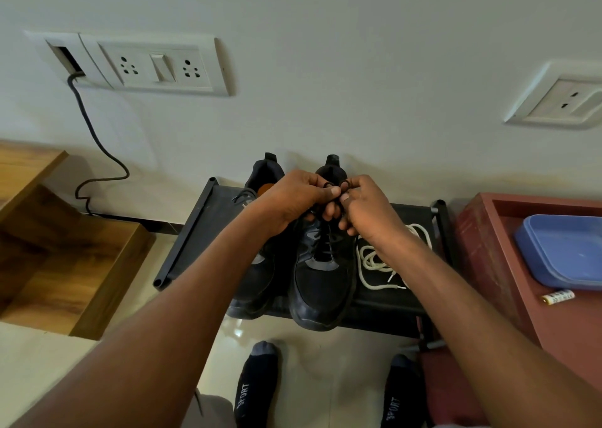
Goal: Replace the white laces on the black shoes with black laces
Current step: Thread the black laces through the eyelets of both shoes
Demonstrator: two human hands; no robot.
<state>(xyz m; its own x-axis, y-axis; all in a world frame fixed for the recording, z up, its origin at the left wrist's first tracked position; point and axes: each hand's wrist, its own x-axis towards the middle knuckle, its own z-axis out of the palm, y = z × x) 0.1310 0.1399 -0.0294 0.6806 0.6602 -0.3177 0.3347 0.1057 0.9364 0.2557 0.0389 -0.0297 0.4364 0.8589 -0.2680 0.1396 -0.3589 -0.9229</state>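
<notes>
Two black shoes stand side by side on a low black rack point(192, 232). The right shoe point(321, 284) carries a black lace point(327, 242) threaded up its eyelets. My left hand point(294, 199) and my right hand point(368, 209) meet above that shoe's tongue, each pinching a small loop of the black lace. The left shoe point(257, 284) is partly hidden under my left forearm, with a dark lace end near its collar. A loose white lace point(374, 261) lies coiled on the rack right of the shoes.
A red-brown cabinet point(488, 248) at the right holds a blue plastic box point(563, 252) and a small battery point(557, 296). A wooden shelf unit point(65, 258) stands at the left. A black cable point(97, 147) hangs from the wall socket plate point(146, 64). My socked feet point(257, 385) stand on the tiled floor.
</notes>
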